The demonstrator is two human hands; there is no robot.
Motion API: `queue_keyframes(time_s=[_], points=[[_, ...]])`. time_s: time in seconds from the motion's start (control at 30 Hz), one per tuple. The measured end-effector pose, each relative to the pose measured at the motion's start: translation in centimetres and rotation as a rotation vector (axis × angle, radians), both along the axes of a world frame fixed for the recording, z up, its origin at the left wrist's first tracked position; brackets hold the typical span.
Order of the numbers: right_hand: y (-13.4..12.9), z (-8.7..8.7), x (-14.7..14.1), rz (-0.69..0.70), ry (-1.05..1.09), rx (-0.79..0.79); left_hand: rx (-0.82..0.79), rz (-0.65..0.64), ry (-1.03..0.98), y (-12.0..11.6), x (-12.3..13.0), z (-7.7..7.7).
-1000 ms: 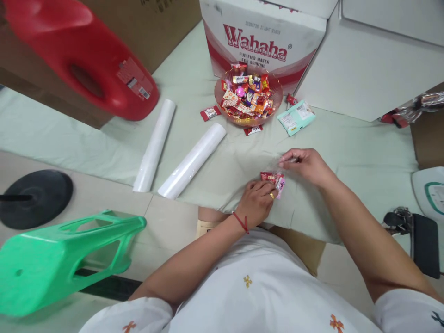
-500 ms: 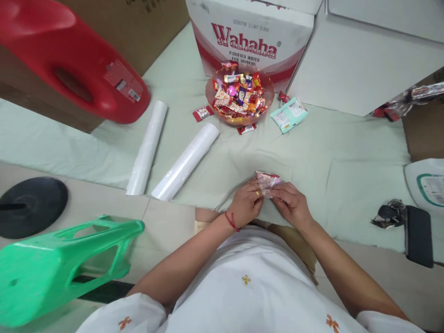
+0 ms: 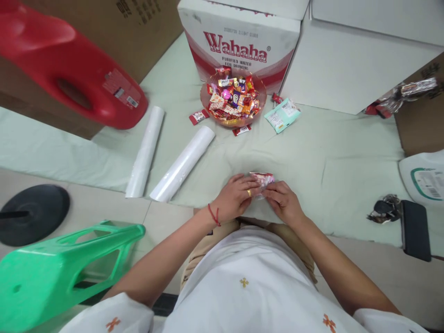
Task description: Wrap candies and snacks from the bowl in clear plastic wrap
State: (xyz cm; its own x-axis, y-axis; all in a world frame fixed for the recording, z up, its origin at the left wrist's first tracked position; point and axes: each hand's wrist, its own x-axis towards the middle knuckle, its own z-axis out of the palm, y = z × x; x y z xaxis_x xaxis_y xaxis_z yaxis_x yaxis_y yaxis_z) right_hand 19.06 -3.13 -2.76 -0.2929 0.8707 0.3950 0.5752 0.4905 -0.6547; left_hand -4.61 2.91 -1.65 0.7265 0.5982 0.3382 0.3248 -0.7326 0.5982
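A small red-and-pink packet (image 3: 262, 178) with a clear plastic part lies between my hands, near the front edge of the cloth-covered table. My left hand (image 3: 239, 193), with a ring and a red wrist string, has its fingers closed over the packet's left side. From the right, my right hand (image 3: 282, 199) pinches the packet's clear lower part. What is inside the packet is partly hidden by my fingers. Beyond the hands stands a glass bowl (image 3: 233, 121) heaped with wrapped candies (image 3: 236, 98).
Two white rolls (image 3: 183, 163) lie to the left, beside a red jug (image 3: 114, 99). A mint-green packet (image 3: 282, 114) lies right of the bowl. Behind it stands a Wahaha box (image 3: 239, 41). A phone (image 3: 415, 230) and keys (image 3: 384, 209) are at right; a green stool (image 3: 69, 268) stands lower left.
My left hand has shifted a little left, with its fingers reaching farther over the packet. The packet looks lower and flatter between my hands. The whole view has shifted slightly.
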Motion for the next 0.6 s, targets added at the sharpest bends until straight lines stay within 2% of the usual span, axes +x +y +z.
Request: queue_keyframes(time_s=[0.1, 0.27, 0.4, 0.5, 0.6], points=[[-0.1, 0.3, 0.7, 0.051, -0.043, -0.042, -0.04, -0.077, 0.109, 0.6, -0.5, -0.7], [-1.0, 0.9, 2.4, 0.167, -0.204, -0.085, -0.014, -0.164, 0.131, 1.3, -1.0, -1.0], [-1.7, 1.0, 3.3, 0.177, -0.273, -0.094, 0.133, -0.131, 0.171, 1.3, -0.5, -1.4], [-1.9, 1.1, 3.4, 0.171, -0.212, -0.104, 0.285, -0.132, 0.128, 1.2, -0.1, -2.1], [-1.6, 1.1, 3.0, 0.127, -0.129, -0.108, 0.317, -0.157, 0.081, 1.3, 0.3, -2.4]])
